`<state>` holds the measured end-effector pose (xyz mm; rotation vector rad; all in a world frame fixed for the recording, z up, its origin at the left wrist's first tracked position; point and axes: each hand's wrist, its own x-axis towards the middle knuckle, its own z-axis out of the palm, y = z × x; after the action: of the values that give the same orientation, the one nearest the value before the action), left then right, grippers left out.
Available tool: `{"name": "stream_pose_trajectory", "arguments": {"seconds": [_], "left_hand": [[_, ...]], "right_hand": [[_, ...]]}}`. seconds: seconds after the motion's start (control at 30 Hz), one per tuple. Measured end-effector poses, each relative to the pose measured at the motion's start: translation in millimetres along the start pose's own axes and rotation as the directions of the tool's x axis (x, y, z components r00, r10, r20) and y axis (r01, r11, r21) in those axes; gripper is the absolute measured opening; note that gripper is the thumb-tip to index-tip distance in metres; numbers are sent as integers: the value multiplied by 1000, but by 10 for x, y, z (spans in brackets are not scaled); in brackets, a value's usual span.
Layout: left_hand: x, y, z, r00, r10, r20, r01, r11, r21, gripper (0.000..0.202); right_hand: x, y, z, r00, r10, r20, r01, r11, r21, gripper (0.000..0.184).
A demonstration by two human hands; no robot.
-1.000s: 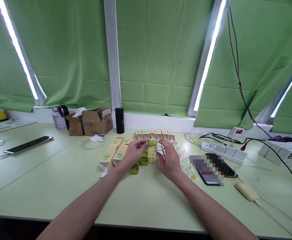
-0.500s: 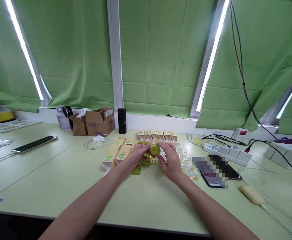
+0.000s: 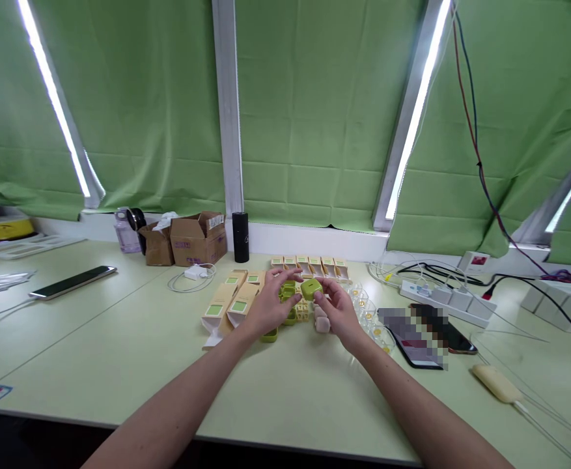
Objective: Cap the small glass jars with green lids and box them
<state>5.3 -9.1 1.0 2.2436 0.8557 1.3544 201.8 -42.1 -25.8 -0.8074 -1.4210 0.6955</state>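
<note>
A small green case is pinched between the fingertips of my right hand, a little above the table. My left hand hovers just left of it with fingers spread and nothing in them. Below the hands lie more green cases, small yellow parts and pale pink pieces. Tan boxes with green labels lie to the left, and a row of open tan boxes stands behind. Clear round cups with yellow centres sit to the right.
Two phones lie right of the cups, with a power strip and cables behind. A black cylinder, cardboard boxes and a white charger stand at the back. A long dark device lies far left, a cream mouse-like object at right.
The green case went from my left fingers into my right hand's pinch. My left hand let go and spread its fingers. The view shifted slightly.
</note>
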Motion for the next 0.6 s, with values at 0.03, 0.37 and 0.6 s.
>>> {"name": "stream_pose_trajectory", "arguments": {"seconds": [0.03,0.37,0.6], "left_hand": [[-15,22,-3,999,44,9,-44,999,32,55],[-34,147,17,980,146,133,-153,987,44,55],[32,-41,56,996,-77,51,89,952,-291,51]], "right_hand": [[5,-7,-1,1000,15,5,-15,1000,14,47],[19,-37,1,996,85,5,-85,996,-24,53],[25,-151,-52,991,88,-98,-88,996,9,45]]}}
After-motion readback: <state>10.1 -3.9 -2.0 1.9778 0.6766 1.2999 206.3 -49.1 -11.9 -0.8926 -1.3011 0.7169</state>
